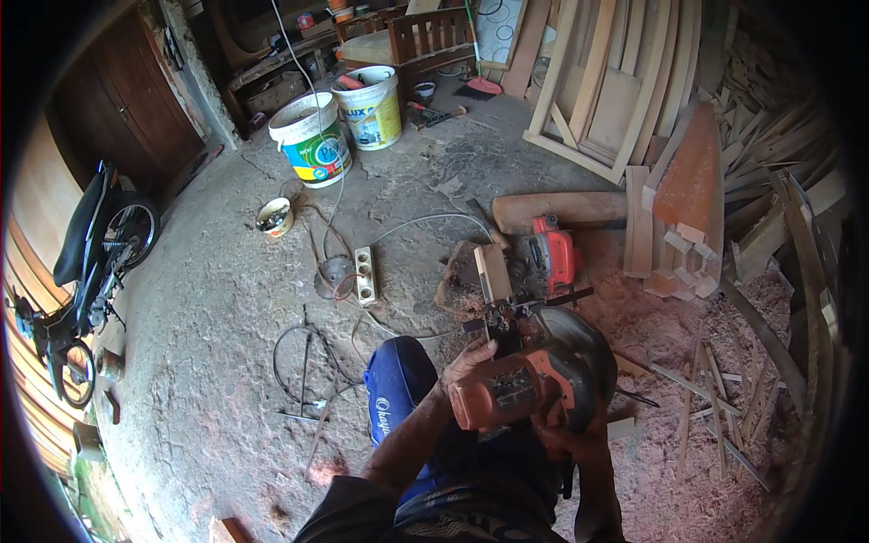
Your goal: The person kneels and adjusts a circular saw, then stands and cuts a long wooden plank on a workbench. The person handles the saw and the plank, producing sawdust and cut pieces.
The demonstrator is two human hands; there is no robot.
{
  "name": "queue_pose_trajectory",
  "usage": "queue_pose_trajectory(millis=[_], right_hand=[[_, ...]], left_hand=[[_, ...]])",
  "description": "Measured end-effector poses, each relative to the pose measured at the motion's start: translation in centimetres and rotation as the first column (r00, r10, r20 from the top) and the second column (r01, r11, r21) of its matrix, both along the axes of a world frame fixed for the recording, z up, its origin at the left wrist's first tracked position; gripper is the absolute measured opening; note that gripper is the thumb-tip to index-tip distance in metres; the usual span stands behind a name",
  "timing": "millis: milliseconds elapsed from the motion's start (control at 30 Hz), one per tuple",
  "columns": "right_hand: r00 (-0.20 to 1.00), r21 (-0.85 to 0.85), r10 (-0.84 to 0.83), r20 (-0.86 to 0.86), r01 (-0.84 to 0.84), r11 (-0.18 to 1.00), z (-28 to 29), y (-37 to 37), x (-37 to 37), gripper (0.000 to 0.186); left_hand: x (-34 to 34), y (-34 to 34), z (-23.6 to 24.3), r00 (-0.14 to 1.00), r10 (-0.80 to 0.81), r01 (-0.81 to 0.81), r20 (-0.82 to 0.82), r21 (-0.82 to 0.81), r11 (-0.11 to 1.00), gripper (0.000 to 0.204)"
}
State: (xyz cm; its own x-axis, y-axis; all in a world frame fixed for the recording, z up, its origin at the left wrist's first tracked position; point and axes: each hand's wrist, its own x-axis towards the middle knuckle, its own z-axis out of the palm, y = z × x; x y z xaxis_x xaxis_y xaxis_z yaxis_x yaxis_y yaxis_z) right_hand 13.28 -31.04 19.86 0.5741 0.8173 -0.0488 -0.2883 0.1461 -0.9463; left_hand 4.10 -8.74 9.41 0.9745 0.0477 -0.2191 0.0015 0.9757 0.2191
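Note:
An orange and dark circular saw (507,389) is held tilted over my lap, its round blade guard (579,339) to the right. My left hand (471,357) is closed at the saw's front left side, near the dark base and clamp parts; its fingertips are partly hidden. My right hand (563,438) wraps round the rear handle, mostly covered by the saw body. Just beyond the saw, a short pale wood block (493,274) rests against a rough wooden stump (457,281). Right of that block stands a red power tool (554,256).
A white power strip (365,276) and cords lie on the concrete floor left of the stump. Two paint buckets (310,145) stand farther back. Wooden frames (597,100) lean at right, above sawdust and thin offcuts (720,407). A motorcycle (90,244) stands at left.

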Motion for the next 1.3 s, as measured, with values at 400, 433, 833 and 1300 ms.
queue_pose_trajectory(millis=[400, 433, 833, 1300], right_hand=[[0.992, -0.096, -0.122, 0.042, 0.125, 0.987, -3.2, -2.4, 1.2, 0.061], [0.992, -0.056, -0.118, 0.040, 0.120, 0.991, -2.4, -1.9, 0.8, 0.052], [0.986, 0.000, -0.166, 0.026, 0.166, 0.986, -0.6, -0.7, 0.7, 0.060], [0.916, -0.338, 0.033, 0.399, 0.113, 0.934, -3.1, 6.8, 7.2, 0.094]], left_hand=[[0.6, 0.6, -1.3, 0.929, 0.346, -0.239, -0.131, 0.500, 0.832, 0.022], [0.3, 0.6, -1.2, 0.915, 0.377, -0.250, -0.143, 0.532, 0.809, 0.018], [-7.4, 2.9, 2.6, 0.731, 0.637, -0.370, -0.245, 0.642, 0.671, 0.035], [-45.2, 14.8, -19.1, 0.146, 0.988, -0.791, -0.042, 0.595, 0.142, 0.023]])
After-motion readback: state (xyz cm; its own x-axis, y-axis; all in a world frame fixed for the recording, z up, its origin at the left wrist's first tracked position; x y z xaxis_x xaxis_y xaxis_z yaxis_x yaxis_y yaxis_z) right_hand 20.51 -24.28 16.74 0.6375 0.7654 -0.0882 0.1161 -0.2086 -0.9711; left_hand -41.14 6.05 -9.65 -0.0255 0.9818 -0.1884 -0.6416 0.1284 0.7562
